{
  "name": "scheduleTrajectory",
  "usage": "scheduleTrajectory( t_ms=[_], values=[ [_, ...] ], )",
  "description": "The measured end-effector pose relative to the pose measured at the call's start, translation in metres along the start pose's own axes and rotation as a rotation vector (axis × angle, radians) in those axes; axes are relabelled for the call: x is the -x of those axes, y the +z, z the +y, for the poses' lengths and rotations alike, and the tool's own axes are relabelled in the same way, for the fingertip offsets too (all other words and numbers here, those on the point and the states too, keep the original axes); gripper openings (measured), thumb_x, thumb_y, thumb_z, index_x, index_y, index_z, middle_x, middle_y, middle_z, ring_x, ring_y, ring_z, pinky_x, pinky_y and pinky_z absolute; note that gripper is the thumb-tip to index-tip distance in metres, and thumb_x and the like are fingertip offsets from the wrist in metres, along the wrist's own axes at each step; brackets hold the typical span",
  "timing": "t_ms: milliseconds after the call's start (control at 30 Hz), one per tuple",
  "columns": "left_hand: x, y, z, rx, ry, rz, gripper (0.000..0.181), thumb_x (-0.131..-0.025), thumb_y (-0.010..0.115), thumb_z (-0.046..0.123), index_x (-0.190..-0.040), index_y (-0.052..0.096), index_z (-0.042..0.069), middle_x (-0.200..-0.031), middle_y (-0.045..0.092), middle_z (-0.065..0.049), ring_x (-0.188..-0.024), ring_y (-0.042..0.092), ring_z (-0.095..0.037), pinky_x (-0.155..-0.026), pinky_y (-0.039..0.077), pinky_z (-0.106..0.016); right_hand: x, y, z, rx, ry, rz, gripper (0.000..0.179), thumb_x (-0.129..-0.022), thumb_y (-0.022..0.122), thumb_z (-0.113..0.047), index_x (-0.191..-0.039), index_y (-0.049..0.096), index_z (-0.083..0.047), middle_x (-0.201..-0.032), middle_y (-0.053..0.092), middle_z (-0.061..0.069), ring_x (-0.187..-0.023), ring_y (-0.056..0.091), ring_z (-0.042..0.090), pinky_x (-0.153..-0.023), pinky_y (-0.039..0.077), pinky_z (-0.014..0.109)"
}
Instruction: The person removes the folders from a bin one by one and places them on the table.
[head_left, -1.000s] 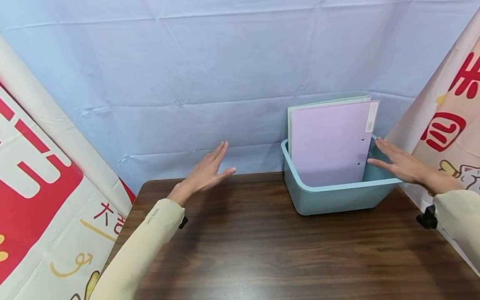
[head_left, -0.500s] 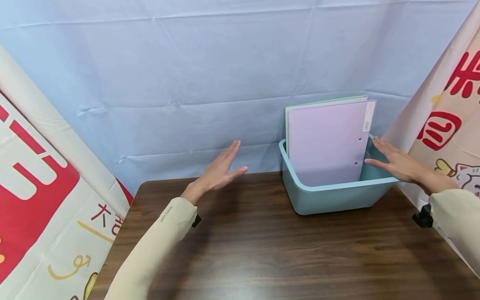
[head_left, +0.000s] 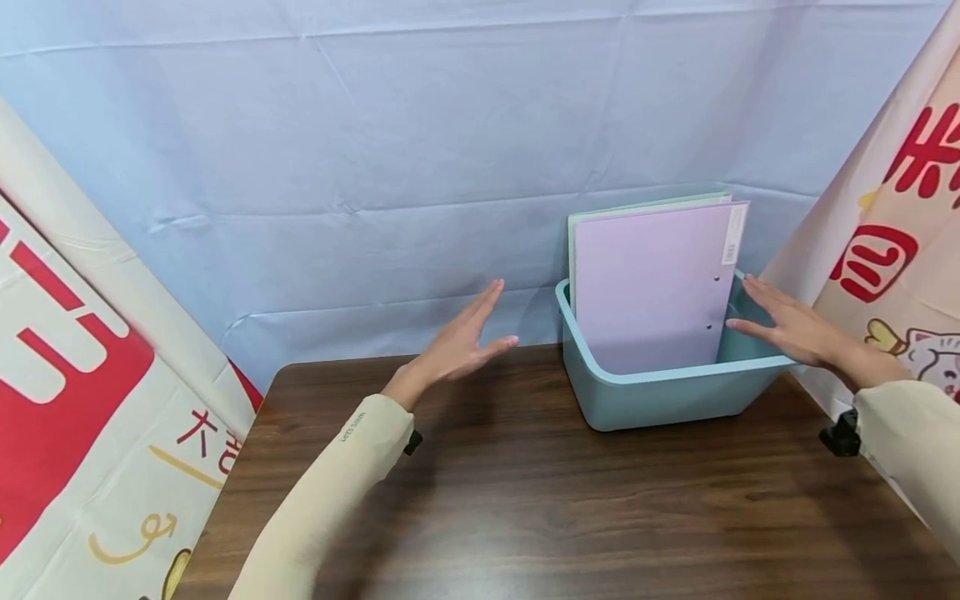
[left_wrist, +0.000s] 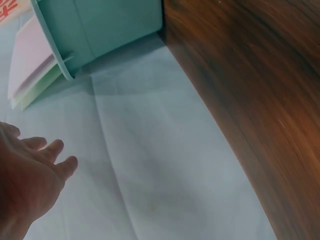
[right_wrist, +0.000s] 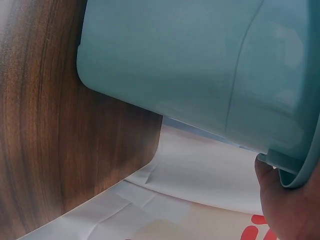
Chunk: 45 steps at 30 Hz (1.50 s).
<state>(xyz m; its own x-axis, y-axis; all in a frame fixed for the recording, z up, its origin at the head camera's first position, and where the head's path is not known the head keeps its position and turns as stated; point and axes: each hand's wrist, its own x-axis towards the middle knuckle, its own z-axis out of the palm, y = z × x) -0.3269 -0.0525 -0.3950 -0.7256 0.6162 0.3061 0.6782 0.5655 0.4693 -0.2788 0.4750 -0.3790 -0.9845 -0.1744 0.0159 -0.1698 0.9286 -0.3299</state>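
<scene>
Likely light and fairly stiff, the blue-green plastic bin point(head_left: 675, 402) sits far right on the worktop point(head_left: 540, 508), a lilac folder point(head_left: 652, 287) standing inside. Smooth walls suggest lifting by both end rims; right grip point(head_left: 797, 332), fingers extended, lies at one; left grip point(head_left: 453, 346), straight-fingered, holds nothing.

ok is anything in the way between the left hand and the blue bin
Nothing visible stands between the left hand and the left end of the blue-green plastic bin; the pale blue cloth hangs behind that gap, not across it.
</scene>
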Motion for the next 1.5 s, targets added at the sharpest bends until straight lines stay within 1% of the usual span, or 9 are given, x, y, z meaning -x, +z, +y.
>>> scheduleTrajectory(
  t_ms=[200,333,433,567,767,1000,1100,1300,1500],
  values=[
    [-0.008,0.005,0.007,0.033,0.023,-0.003,0.086,-0.089,0.042,0.074,-0.155,-0.003,0.043,-0.160,-0.008,0.025,-0.149,0.008,-0.010,-0.115,0.024,-0.055,0.002,-0.001,-0.001,0.002,0.002,-0.005,0.087,-0.098,0.047,-0.050,-0.157,-0.002,-0.008,-0.160,-0.005,0.025,-0.145,-0.002,0.050,-0.101,0.007,0.080],
    [-0.012,0.009,0.011,0.046,0.032,-0.002,0.085,-0.089,0.042,0.074,-0.155,-0.002,0.044,-0.159,-0.009,0.026,-0.149,0.007,-0.008,-0.115,0.025,-0.056,0.001,-0.002,-0.002,-0.001,0.013,-0.009,0.088,-0.098,0.047,-0.051,-0.157,-0.002,-0.008,-0.160,-0.005,0.025,-0.145,-0.002,0.050,-0.100,0.006,0.080],
    [-0.015,0.011,0.014,0.048,0.047,0.004,0.083,-0.089,0.043,0.074,-0.153,-0.003,0.047,-0.159,-0.008,0.027,-0.149,0.006,-0.005,-0.115,0.025,-0.055,0.001,-0.002,-0.002,-0.001,0.018,-0.010,0.088,-0.098,0.046,-0.052,-0.157,-0.003,-0.008,-0.160,-0.006,0.025,-0.145,-0.003,0.050,-0.100,0.006,0.080],
    [-0.021,0.015,0.019,0.060,0.056,0.001,0.083,-0.088,0.044,0.075,-0.153,-0.001,0.049,-0.159,-0.007,0.027,-0.148,0.006,-0.005,-0.113,0.027,-0.057,0.001,-0.001,0.000,-0.010,0.008,0.001,0.087,-0.098,0.046,-0.050,-0.157,-0.002,-0.008,-0.161,-0.005,0.024,-0.145,-0.002,0.050,-0.101,0.005,0.080],
    [-0.032,0.020,0.030,0.096,0.055,-0.027,0.082,-0.089,0.052,0.069,-0.150,0.000,0.054,-0.158,-0.007,0.029,-0.148,0.007,-0.005,-0.111,0.031,-0.057,0.002,-0.001,0.002,-0.029,-0.002,0.009,0.085,-0.099,0.048,-0.048,-0.157,0.001,-0.008,-0.161,-0.001,0.025,-0.144,0.002,0.051,-0.102,0.006,0.079],
    [-0.046,0.023,0.037,0.133,0.098,-0.023,0.082,-0.089,0.057,0.063,-0.151,0.004,0.053,-0.158,-0.006,0.030,-0.147,0.005,0.001,-0.113,0.029,-0.055,0.000,0.000,0.004,-0.033,-0.002,-0.008,0.084,-0.099,0.045,-0.049,-0.157,-0.003,-0.011,-0.161,-0.005,0.024,-0.144,-0.001,0.051,-0.100,0.005,0.081],
    [-0.052,0.024,0.039,0.151,0.095,-0.021,0.081,-0.089,0.058,0.062,-0.152,0.008,0.051,-0.159,-0.001,0.027,-0.146,0.006,0.002,-0.113,0.029,-0.055,0.001,-0.001,0.005,-0.028,0.000,-0.003,0.084,-0.099,0.046,-0.048,-0.157,-0.002,-0.012,-0.161,-0.004,0.023,-0.144,0.000,0.051,-0.100,0.006,0.081],
    [-0.062,0.028,0.044,0.182,0.094,-0.028,0.082,-0.090,0.057,0.062,-0.156,0.016,0.039,-0.163,0.006,0.015,-0.148,0.006,-0.002,-0.113,0.027,-0.058,0.003,0.000,0.004,-0.038,0.002,0.007,0.083,-0.099,0.045,-0.049,-0.158,-0.003,-0.014,-0.162,-0.005,0.022,-0.144,0.000,0.051,-0.099,0.006,0.081],
    [-0.069,0.033,0.046,0.200,0.110,-0.045,0.080,-0.090,0.056,0.062,-0.156,0.016,0.040,-0.164,0.006,0.011,-0.148,0.009,-0.003,-0.114,0.028,-0.055,0.003,-0.001,0.001,-0.037,0.012,0.008,0.084,-0.098,0.045,-0.051,-0.158,-0.002,-0.015,-0.162,-0.005,0.021,-0.144,0.000,0.051,-0.098,0.007,0.082]
  ],
)
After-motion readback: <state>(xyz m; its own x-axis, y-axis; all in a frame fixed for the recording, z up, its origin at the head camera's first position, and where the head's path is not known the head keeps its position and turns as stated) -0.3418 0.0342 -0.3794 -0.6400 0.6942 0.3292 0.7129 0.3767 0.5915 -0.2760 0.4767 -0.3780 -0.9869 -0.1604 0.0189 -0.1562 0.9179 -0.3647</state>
